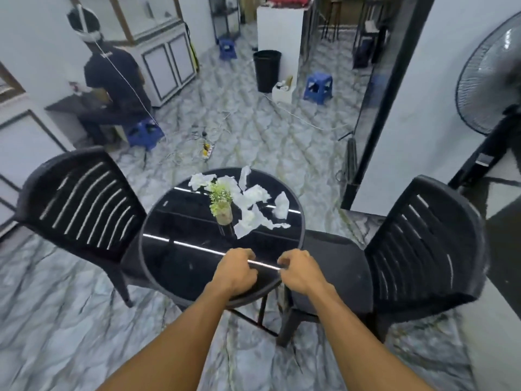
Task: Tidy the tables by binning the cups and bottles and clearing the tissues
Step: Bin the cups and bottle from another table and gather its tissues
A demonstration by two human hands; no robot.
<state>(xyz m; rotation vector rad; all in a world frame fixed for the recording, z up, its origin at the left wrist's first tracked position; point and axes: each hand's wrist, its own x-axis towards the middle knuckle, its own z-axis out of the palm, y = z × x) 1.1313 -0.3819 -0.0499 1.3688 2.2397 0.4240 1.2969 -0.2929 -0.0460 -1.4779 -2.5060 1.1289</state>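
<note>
Your two bare forearms reach forward from the bottom edge. Your left hand (236,270) and right hand (299,270) hover side by side over the near rim of the round black glossy bench (180,258), both with fingers curled loosely inward and nothing held in either.

The crumpled white tissues (253,204) lie well apart from your hands, spread across the far half of the bench from about 12 to 2 o'clock of your hands. Among them, at roughly 12 o'clock, stands a small green potted plant in a pale pot (222,206), upright, with tissues just beside it on its right and behind it.

A black slatted plastic chair (84,198) stands at 9 o'clock of the bench, and a second black slatted plastic chair (417,244) at 3 o'clock, its seat touching or nearly touching the bench rim.

Far beyond, at 12 o'clock on the marble-patterned floor (253,131), stands a tall black waste bin (267,70), open at the top. A seated person in dark clothing (112,83) is at 10 o'clock.
</note>
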